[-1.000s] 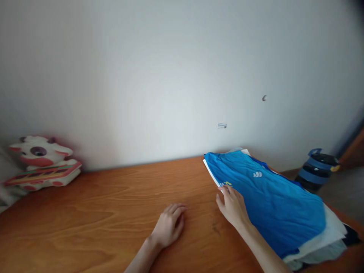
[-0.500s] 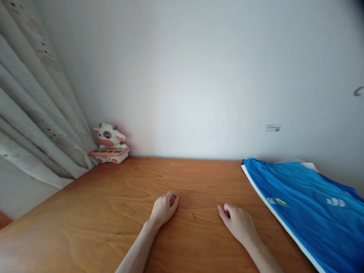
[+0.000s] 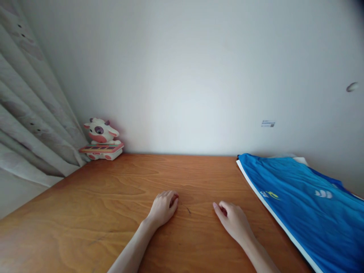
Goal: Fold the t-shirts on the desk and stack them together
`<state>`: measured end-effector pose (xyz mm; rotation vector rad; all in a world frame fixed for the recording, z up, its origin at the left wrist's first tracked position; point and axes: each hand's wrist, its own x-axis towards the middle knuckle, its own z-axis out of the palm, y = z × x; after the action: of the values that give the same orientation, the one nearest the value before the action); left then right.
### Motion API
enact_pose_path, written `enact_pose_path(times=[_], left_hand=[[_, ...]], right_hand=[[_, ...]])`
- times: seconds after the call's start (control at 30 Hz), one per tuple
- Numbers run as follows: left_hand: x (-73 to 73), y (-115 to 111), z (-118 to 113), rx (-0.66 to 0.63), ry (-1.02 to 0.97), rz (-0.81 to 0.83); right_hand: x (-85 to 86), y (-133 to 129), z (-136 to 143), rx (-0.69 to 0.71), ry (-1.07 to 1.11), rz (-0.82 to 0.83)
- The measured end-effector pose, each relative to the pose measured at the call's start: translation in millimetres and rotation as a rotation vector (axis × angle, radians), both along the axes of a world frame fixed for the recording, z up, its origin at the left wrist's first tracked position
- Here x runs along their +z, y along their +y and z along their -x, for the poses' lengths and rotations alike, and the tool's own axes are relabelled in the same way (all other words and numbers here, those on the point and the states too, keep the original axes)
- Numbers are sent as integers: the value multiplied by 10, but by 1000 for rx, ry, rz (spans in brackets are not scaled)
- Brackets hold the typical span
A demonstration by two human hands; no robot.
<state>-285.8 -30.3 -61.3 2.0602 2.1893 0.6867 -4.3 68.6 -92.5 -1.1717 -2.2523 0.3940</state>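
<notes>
My left hand (image 3: 164,206) rests on the wooden table (image 3: 182,174) near the middle, its fingers curled inward with nothing visible in them. To its right, my right hand (image 3: 231,218) lies on the same surface, loosely curled, thumb pointing toward the left hand, also holding nothing. A gap of bare wood separates the two. The blue cloth (image 3: 295,193), with a white edge and small printed logos, lies to the right of my right hand without touching it.
At the back left corner stands a cow toy (image 3: 101,138) with a small keyboard. A patterned curtain (image 3: 31,110) hangs along the left side. Behind the table rises a pale wall (image 3: 182,76) with a small label (image 3: 268,123) and a hook (image 3: 352,87).
The view has shifted slightly, so the toy, cloth and label appear a little further left and higher. Both hands stay on the table in nearly the same pose.
</notes>
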Motion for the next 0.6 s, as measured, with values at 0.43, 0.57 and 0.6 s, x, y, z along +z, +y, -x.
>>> enact_pose_path(times=[0.43,0.57,0.6], left_hand=[[-81,-12,-56,-27,56,-30],[-47,-32,-80,-25,96,6],[-41,-36,-87,-25,103,14]], right_hand=[[-61,22,-39,-1,127,-13],[-157,56,-36,-61,197,27],[-172,76,-41,-83,213,43]])
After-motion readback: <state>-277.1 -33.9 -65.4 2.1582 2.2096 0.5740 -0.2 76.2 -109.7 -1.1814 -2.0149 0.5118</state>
